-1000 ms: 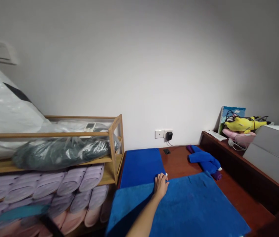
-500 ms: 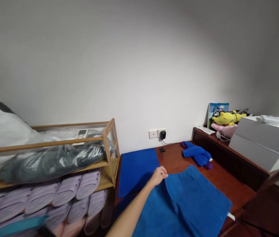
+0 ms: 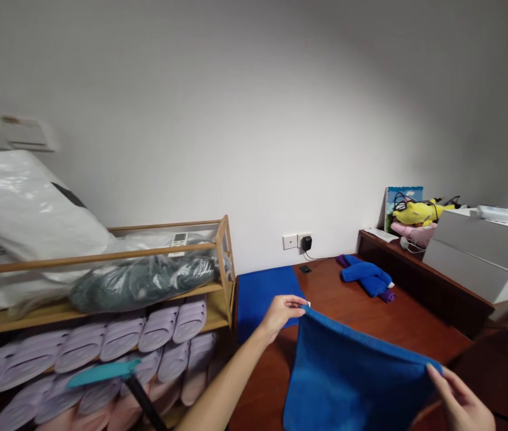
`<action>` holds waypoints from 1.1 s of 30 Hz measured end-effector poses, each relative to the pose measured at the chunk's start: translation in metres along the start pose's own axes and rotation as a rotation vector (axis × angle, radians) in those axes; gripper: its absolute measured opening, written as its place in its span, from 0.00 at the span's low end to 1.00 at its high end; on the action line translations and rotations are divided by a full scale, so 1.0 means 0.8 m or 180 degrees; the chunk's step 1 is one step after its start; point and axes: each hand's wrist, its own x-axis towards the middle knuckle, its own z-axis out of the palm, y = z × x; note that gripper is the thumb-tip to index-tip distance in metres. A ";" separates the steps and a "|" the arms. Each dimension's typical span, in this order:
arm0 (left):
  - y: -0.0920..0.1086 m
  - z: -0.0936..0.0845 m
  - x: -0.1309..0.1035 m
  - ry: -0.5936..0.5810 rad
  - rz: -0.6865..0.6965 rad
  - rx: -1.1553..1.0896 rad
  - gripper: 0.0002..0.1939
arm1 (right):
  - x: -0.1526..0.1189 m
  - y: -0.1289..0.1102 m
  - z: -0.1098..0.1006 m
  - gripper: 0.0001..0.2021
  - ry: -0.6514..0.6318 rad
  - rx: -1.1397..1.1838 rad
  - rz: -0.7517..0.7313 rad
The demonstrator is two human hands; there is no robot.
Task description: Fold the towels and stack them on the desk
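A blue cloth, towel-like, hangs stretched between my two hands above the reddish-brown tabletop. My left hand pinches its upper left corner, where a small white tag shows. At the upper right corner, my right hand grips the edge between thumb and fingers. The cloth's lower part runs out of the frame. Behind my left hand, another blue cloth lies flat on the table's left side. Farther back to the right rests a bundle of blue and purple cloths.
On the left stands a wooden rack with lilac slippers and plastic-wrapped items. A teal-headed tool leans before it. A raised ledge at right bears a yellow plush toy and white drawers. A black plug sits in the wall.
The blue cloth has been lifted off the table and spread out. My right hand has come into view holding its right corner. The view has shifted slightly left.
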 end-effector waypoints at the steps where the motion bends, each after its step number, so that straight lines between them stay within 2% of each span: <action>1: 0.007 -0.001 -0.006 0.0074 0.0073 0.0062 0.16 | 0.004 -0.009 0.001 0.25 -0.0080 0.0154 -0.0132; 5: 0.034 -0.006 -0.026 0.0431 0.0376 0.0474 0.11 | 0.010 -0.044 0.005 0.28 -0.0133 0.0521 -0.0387; 9: 0.056 -0.016 -0.051 0.0672 0.0700 0.0874 0.07 | 0.012 -0.073 0.006 0.35 -0.0205 0.0436 -0.0538; 13: 0.074 -0.035 -0.075 0.0576 0.0977 0.1165 0.06 | 0.016 -0.090 0.006 0.27 -0.0533 0.0247 -0.0844; 18: 0.104 -0.065 -0.110 0.0475 0.1358 0.2069 0.06 | 0.022 -0.111 0.004 0.22 -0.0655 -0.0020 -0.1264; 22: 0.141 -0.085 -0.147 0.0537 0.1361 0.2470 0.06 | 0.020 -0.138 0.003 0.20 -0.0635 -0.0528 -0.1830; 25: 0.167 -0.097 -0.173 0.0569 0.1345 0.2668 0.07 | 0.015 -0.156 0.005 0.19 -0.0578 -0.0838 -0.2055; 33: 0.209 -0.112 -0.221 0.0594 0.0898 0.2855 0.11 | -0.013 -0.181 0.003 0.22 -0.0344 -0.0784 -0.2089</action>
